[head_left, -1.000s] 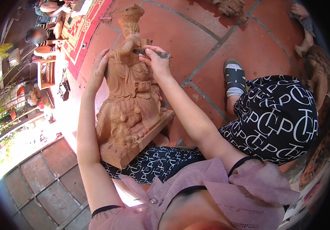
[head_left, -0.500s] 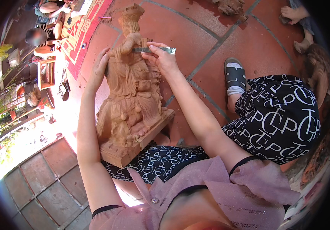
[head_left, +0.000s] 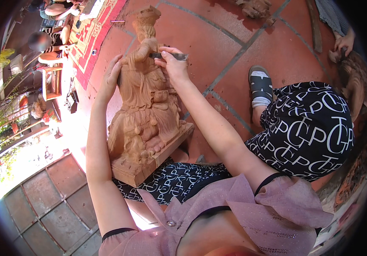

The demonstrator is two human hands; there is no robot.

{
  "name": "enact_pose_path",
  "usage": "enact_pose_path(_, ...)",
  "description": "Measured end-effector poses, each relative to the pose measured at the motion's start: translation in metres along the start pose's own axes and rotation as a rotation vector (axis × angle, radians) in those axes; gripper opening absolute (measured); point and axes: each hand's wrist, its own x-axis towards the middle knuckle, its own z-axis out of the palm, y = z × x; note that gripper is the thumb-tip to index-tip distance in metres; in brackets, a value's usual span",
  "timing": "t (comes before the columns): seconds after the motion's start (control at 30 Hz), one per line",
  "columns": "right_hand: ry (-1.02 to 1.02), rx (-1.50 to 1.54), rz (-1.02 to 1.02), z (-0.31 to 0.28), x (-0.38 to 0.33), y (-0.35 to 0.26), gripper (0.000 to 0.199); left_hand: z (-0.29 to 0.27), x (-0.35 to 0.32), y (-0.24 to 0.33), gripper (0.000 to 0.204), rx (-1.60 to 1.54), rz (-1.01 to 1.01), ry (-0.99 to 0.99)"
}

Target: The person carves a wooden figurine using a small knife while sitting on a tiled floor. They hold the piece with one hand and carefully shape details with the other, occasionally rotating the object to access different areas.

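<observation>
The carved wooden figure [head_left: 143, 109] rests at the lap [head_left: 192, 175], its long axis running from the base [head_left: 136, 174] near the person to the head [head_left: 145, 27], pointing away. The left hand [head_left: 111, 79] lies unclenched along its left side; the right hand [head_left: 174, 66] pinches a dark strip [head_left: 181, 56] crosswise by its chest, contact hard to tell. Tiled floor [head_left: 221, 51] stretches from there toward the sandal [head_left: 260, 85]

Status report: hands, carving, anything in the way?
Left hand against carved figure. Right hand gripping dark tool at figure's upper part. Tool partly hidden by grip.
</observation>
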Motion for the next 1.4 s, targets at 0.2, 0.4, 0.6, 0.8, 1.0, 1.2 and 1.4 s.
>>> enact_pose_path(0.2,-0.202,0.088,0.09,-0.021,-0.001,-0.008,0.018,-0.003,0.003,-0.012,0.056,0.024,-0.001,-0.006)
enact_pose_path(0.4,-0.169,0.127,0.064,-0.038,0.009,-0.023,0.019,0.002,0.004,-0.006,0.055,0.024,-0.001,-0.006)
enact_pose_path(0.6,-0.084,0.129,0.122,-0.035,0.003,-0.017,0.015,0.002,0.002,-0.001,0.056,0.006,-0.022,-0.011)
enact_pose_path(0.8,-0.076,0.117,0.124,-0.034,0.008,-0.012,0.018,0.003,0.001,-0.002,0.052,-0.043,-0.044,0.002)
enact_pose_path(1.0,-0.05,0.189,0.155,-0.028,0.009,-0.004,0.016,0.001,0.0,-0.001,0.054,-0.003,-0.031,-0.002)
enact_pose_path(1.2,-0.027,0.114,0.09,-0.01,0.011,-0.01,0.016,0.001,0.002,-0.004,0.056,0.009,-0.006,-0.014)
enact_pose_path(1.4,-0.098,0.266,0.116,-0.022,0.004,-0.03,0.013,-0.001,0.001,-0.005,0.057,0.047,0.003,-0.011)
